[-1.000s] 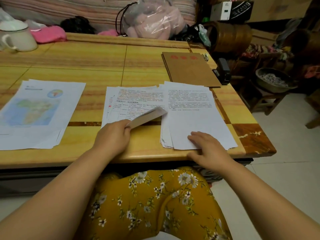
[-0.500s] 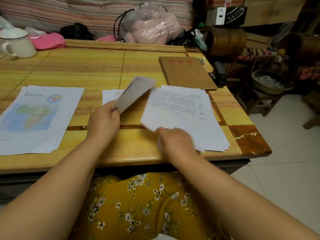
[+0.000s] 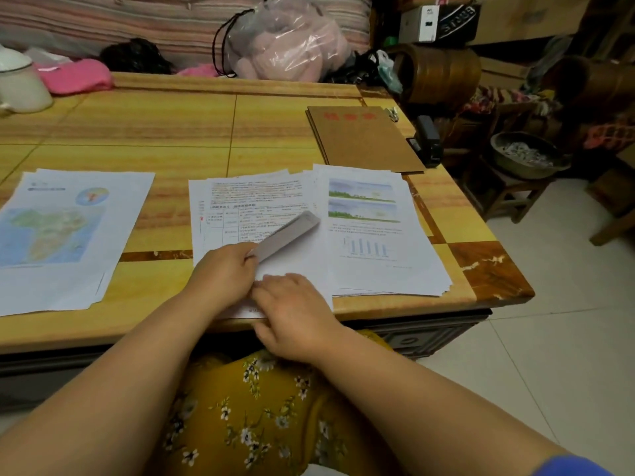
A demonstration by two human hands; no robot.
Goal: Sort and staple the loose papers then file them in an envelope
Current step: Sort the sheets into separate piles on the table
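Note:
Three paper piles lie on the yellow table (image 3: 165, 132). The left pile (image 3: 65, 235) shows a map. The middle pile (image 3: 247, 207) shows printed text. The right pile (image 3: 385, 235) shows landscape pictures and a bar chart. My left hand (image 3: 223, 273) grips a flat grey oblong object (image 3: 287, 233) over the middle pile. My right hand (image 3: 295, 310) lies on a white sheet (image 3: 299, 262) at the middle pile's near edge, fingers on top and thumb under the overhanging edge. A brown envelope (image 3: 360, 135) lies at the back right, with a black stapler (image 3: 427, 140) beside it.
A white jug (image 3: 20, 84) and pink cloth (image 3: 75, 75) sit at the back left. A plastic bag with a pink toy (image 3: 285, 42) stands behind the table. A small clip (image 3: 392, 114) lies by the envelope. Stools, a bowl (image 3: 522, 156) and baskets crowd the right side.
My right hand lifted the top text sheet off the right pile and laid it on the middle pile, uncovering the picture page. My left hand raised the grey object, then lowered it again.

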